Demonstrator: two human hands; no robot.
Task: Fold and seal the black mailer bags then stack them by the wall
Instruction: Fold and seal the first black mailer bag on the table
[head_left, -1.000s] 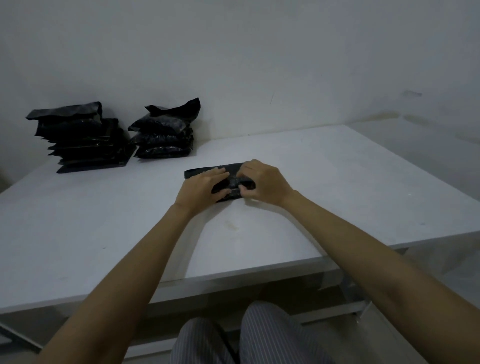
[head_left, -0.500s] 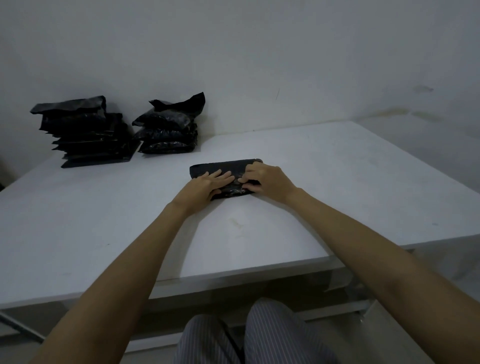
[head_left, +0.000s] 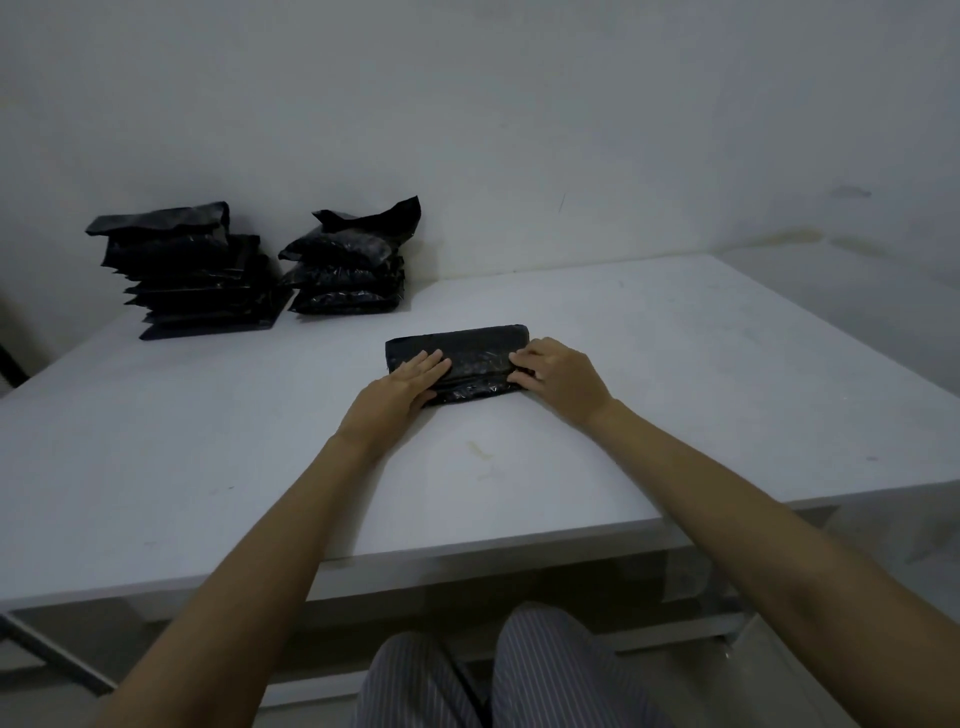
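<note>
A folded black mailer bag (head_left: 467, 353) lies flat in the middle of the white table (head_left: 675, 405). My left hand (head_left: 400, 389) presses on its left end with straight fingers. On the bag's right end rests my right hand (head_left: 558, 376), its fingers bent at the tips along the folded flap; whether they pinch it I cannot tell. Two stacks of black mailer bags stand by the wall at the back left: a taller stack (head_left: 192, 275) and a smaller stack (head_left: 348, 270) to its right.
The white wall (head_left: 519, 130) runs along the table's far edge. The table's front edge (head_left: 467, 551) is near my striped trouser legs (head_left: 498, 675). A dark frame part (head_left: 10, 364) shows at the far left.
My hands have slid apart from the bag's middle toward its two ends, smoothing the fold. The bag stays in the same place on the table.
</note>
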